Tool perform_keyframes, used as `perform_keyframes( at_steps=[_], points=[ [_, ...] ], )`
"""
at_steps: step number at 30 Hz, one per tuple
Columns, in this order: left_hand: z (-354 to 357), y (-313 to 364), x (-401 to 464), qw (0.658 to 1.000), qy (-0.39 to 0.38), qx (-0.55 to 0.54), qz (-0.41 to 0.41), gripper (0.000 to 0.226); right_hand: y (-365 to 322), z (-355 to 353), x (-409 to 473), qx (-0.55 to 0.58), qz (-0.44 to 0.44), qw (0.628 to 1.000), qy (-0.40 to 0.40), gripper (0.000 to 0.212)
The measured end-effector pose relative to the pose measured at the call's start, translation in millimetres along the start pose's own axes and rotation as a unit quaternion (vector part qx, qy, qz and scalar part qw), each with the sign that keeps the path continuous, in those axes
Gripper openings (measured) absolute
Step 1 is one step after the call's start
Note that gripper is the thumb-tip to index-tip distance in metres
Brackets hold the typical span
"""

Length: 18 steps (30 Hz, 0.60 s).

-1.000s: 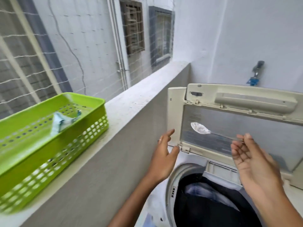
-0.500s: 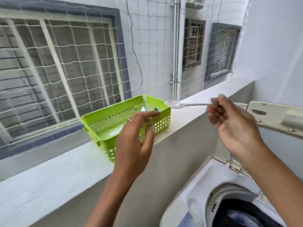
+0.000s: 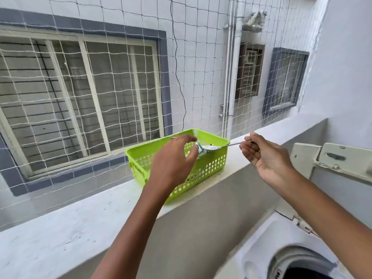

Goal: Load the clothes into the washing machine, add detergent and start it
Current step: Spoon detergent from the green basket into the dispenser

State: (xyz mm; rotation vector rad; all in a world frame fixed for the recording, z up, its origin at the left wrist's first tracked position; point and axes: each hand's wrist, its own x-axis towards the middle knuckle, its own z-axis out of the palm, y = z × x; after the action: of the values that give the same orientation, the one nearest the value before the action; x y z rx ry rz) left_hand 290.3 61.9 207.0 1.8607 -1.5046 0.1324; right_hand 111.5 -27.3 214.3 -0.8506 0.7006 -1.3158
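Note:
A lime-green plastic basket (image 3: 211, 170) stands on the concrete ledge. My left hand (image 3: 173, 164) reaches over it and pinches a small teal-and-white detergent packet (image 3: 201, 151) above the basket. My right hand (image 3: 263, 158) holds a metal spoon (image 3: 227, 146) by its handle, the bowl lying at the packet's mouth with white powder on it. The washing machine (image 3: 259, 248) sits at the lower right, lid (image 3: 346, 158) raised, the drum opening (image 3: 298, 264) dark.
The grey ledge (image 3: 80, 218) runs from lower left to upper right beside the machine. A white safety net (image 3: 120, 87) closes off the space beyond it, with windows and a drainpipe (image 3: 233, 67) on the far wall. A white wall (image 3: 346, 67) stands at the right.
The view has swung left from the machine to the ledge. My left hand has reached into the basket and taken the packet. My right hand has brought the spoon to it.

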Motion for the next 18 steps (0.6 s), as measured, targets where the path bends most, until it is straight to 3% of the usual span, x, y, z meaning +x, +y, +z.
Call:
perform_keyframes(
  at_steps=[8, 18],
  points=[
    [14.0, -9.4, 11.5, 0.997, -0.072, 0.015, -0.004, 0.037, -9.7, 11.2, 13.3, -0.068, 0.023, 0.997, -0.010, 0.018],
    [18.6, -17.9, 17.2, 0.994, -0.098, -0.037, -0.009, 0.044, -27.7, 33.2, 22.8, -0.181, 0.010, 0.981, -0.064, 0.016]
  ],
)
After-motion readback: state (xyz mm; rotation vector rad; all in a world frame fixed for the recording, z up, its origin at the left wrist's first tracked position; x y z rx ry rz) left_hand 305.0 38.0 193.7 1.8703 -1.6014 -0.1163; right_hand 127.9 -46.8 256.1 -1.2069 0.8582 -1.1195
